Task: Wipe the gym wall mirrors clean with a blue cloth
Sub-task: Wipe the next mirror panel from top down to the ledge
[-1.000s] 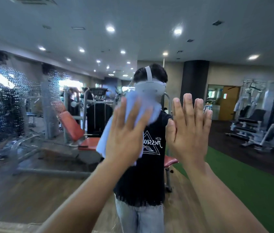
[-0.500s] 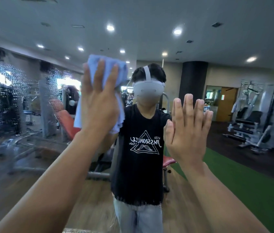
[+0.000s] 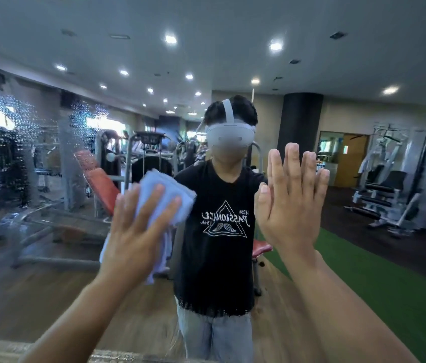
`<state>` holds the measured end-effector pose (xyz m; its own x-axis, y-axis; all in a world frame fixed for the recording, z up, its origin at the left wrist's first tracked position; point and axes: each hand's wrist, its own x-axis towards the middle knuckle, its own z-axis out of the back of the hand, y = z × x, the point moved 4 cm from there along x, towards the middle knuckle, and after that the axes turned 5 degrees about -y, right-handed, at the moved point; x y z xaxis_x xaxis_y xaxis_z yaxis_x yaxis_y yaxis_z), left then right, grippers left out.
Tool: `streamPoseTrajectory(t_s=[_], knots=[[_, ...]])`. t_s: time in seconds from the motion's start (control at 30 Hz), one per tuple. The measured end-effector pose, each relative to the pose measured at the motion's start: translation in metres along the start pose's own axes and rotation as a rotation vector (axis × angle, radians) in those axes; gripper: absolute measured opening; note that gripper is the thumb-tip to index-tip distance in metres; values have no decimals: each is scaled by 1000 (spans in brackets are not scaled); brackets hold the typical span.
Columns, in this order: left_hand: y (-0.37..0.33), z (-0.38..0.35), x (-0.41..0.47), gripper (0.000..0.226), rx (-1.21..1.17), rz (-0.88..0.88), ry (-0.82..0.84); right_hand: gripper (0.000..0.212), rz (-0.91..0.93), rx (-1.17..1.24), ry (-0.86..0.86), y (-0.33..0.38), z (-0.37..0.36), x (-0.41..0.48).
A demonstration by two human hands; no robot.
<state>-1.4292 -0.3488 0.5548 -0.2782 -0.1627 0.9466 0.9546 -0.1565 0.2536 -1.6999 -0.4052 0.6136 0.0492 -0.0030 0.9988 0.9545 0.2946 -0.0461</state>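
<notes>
Our blue cloth (image 3: pixel 166 197) lies on the wall mirror (image 3: pixel 49 271), pressed there by the straight, spread fingers of our left hand (image 3: pixel 138 231); our right hand (image 3: pixel 290 205) braces flat and empty beside it. We should sweep with even pressure leftward into the spray droplets (image 3: pixel 2 142)

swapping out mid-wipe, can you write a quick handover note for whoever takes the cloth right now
Left hand: straight fingers press the blue cloth flat on the mirror.
Right hand: open, flat, raised at the glass; contact unclear.
Done: centre of the mirror looks clear.
Left to do: droplets cover its far left part; wipe there.
</notes>
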Motion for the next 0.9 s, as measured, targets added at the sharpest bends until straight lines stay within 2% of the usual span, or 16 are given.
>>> streamPoseTrajectory(t_s=[0.1,0.2,0.27,0.33,0.43,0.47,0.53,0.6,0.7,0.8,0.9], knots=[[31,13,47,64,-55,253,-71,60,-5,-15,12,1,-1,0],[19,17,105,61,-88,407,-148,60,-5,-26,16,1,0,1],[-6,12,130,67,-100,362,-193,60,-2,-31,22,1,0,1],[-36,2,136,75,-85,195,-225,59,3,-27,18,0,0,1],[-72,-14,101,85,-111,18,-189,59,-7,4,9,-2,1,1],[-80,-17,81,83,-129,-32,-161,59,-6,8,9,-2,1,1],[-83,-21,37,65,-136,-139,-114,59,5,0,6,-2,1,0],[-63,-18,4,57,-104,-180,-57,58,11,-2,-9,-2,0,-1],[-14,-4,-8,62,-28,-135,-15,58,7,-10,-25,-1,-2,-1],[27,9,22,68,0,26,-35,59,5,-8,-30,0,-3,-2],[36,14,69,62,-28,169,-97,60,2,-9,-23,-1,-3,-2]])
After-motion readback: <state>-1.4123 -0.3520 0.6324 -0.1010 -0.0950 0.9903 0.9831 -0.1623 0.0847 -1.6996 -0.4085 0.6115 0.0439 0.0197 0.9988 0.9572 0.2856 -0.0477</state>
